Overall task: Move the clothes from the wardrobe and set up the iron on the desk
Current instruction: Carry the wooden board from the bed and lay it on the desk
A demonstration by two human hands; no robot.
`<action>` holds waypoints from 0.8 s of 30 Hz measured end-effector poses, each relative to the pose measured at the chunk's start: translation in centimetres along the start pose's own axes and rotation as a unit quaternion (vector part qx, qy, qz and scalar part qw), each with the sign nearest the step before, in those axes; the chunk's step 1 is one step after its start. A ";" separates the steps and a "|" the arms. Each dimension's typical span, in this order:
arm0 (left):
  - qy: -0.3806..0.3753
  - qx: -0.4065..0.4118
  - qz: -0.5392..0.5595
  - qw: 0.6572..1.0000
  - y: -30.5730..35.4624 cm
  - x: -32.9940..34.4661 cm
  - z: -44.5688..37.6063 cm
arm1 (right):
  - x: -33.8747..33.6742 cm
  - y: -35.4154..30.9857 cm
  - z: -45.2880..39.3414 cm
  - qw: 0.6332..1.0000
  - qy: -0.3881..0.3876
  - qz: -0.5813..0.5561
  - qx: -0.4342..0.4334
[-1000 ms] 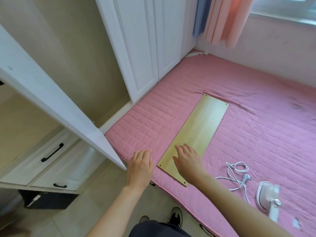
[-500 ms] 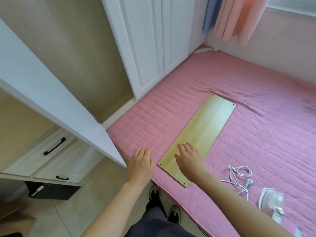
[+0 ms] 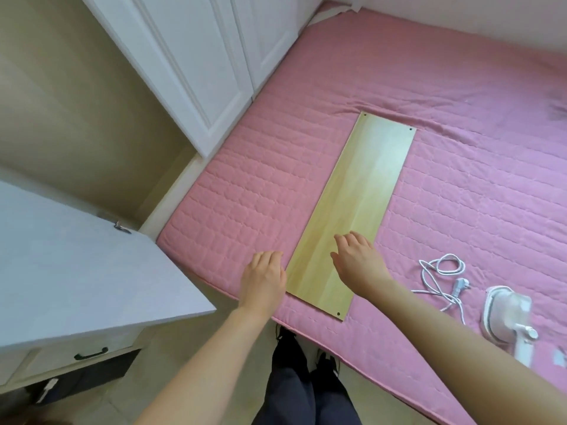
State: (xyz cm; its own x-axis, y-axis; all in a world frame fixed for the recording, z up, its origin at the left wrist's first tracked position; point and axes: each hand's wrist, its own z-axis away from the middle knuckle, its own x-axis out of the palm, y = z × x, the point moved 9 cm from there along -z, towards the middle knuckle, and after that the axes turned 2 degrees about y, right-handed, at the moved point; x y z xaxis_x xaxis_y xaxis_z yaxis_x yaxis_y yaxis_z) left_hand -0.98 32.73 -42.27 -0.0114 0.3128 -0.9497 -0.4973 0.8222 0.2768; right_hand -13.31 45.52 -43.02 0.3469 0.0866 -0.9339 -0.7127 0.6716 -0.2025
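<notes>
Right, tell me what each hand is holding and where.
Nothing is held. The right hand lies flat on the long pale wooden board; the left hand rests open on the pink quilted mattress.

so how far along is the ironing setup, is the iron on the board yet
Done: the wooden board lies flat on the pink mattress. In hand: the right hand rests open on the board's near end and the left hand is on the mattress beside it. Left: the iron and its coiled cord lie off the board to its right, and no clothes are in view.
</notes>
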 end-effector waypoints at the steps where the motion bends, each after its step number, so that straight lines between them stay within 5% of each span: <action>1: -0.013 0.004 0.000 1.000 -0.3 1.2 -1.0 | 0.9 0.6 -0.8 1.000 -0.005 -0.001 0.009; 16: -0.139 -0.067 0.084 0.984 -5.2 24.0 -14.9 | 20.5 12.9 -10.3 0.978 -0.063 -0.065 0.189; 24: -0.171 -0.132 0.128 0.968 -6.2 29.7 -19.9 | 25.6 19.0 -11.7 0.908 -0.051 -0.218 0.354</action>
State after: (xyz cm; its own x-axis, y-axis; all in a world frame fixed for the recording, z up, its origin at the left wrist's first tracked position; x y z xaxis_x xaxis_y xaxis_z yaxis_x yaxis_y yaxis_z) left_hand -15.46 27.46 -75.07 0.1022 0.6666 -0.7384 -0.7207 0.5612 0.4070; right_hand -25.15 51.89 -74.23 0.5825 -0.2585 -0.7706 0.0651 0.9599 -0.2727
